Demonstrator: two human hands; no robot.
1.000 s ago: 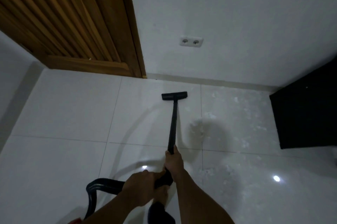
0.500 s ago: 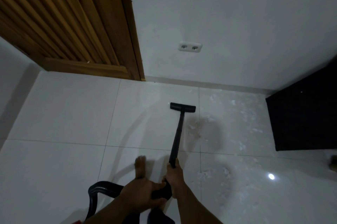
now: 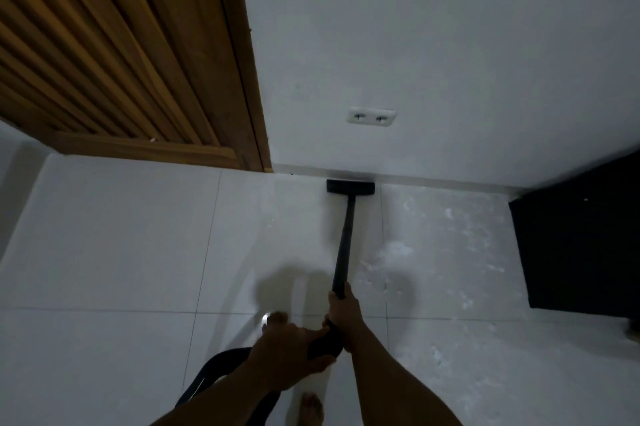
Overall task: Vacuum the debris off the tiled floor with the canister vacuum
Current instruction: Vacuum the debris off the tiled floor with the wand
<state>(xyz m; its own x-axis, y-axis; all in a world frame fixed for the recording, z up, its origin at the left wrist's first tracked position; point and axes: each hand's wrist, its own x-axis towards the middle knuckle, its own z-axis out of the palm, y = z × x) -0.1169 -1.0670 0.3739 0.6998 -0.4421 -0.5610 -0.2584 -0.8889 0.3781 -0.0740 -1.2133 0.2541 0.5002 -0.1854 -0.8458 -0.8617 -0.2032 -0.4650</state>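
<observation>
- Here, nozzle [image 3: 350, 187] at the skirting [image 3: 450, 183]; forward stroke at full reach.
- Right hand [image 3: 343, 313] grips the wand [image 3: 344, 245]; left hand [image 3: 289, 353] grips its handle [image 3: 323, 344].
- Debris [image 3: 394, 252] lies right of the wand; the next stroke should probably shift there.

Dim, grey light — soft shadows [image 3: 287, 287] pool on the tiled floor [image 3: 104, 252] just beyond the right hand [image 3: 343, 313] where it grips the wand [image 3: 346, 238], a small glare spot [image 3: 266, 319] to its left; edges bow, detail smeared.

hose [image 3: 221, 358] cut off below, forward foot [image 3: 277, 316] (toes) blurred
</observation>
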